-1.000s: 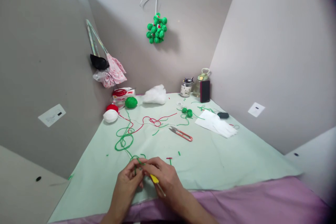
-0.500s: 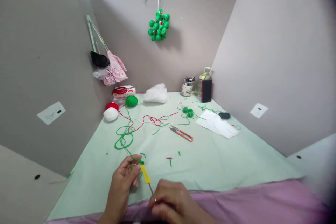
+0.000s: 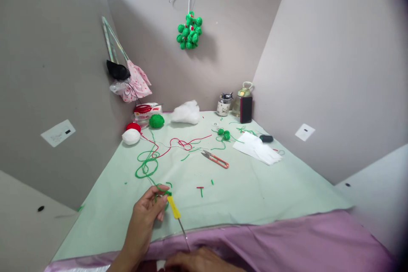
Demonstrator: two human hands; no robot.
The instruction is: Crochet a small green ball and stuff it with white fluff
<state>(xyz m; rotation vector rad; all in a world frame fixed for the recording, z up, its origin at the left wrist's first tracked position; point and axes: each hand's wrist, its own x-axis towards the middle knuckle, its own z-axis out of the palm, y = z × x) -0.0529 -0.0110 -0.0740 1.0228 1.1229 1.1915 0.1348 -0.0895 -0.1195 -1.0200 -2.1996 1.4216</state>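
Note:
My left hand [image 3: 148, 210] pinches a small bit of green yarn [image 3: 168, 194] between thumb and fingertips, and a strand of it runs back over the table. The yellow handle of a crochet hook [image 3: 174, 207] sits at these fingertips, its metal shaft slanting down toward me. Low at the frame's bottom edge is my right hand [image 3: 204, 260], by the lower end of the shaft. Its fingers are mostly hidden, so I cannot make out whether it grips the hook.
Orange thread snips [image 3: 216, 160] lie mid-table beside loose red yarn [image 3: 183, 143]. Behind are green [image 3: 156, 121] and white [image 3: 131, 137] yarn balls, white stuffing [image 3: 185, 113], small green crocheted balls [image 3: 226, 135] and white paper [image 3: 257, 148]. A green crocheted cluster [image 3: 189, 32] hangs on the back wall.
My right hand has moved down and slightly left, toward the bottom edge, showing more of the hook's shaft. My left hand keeps its pinch. The whole view has shifted slightly.

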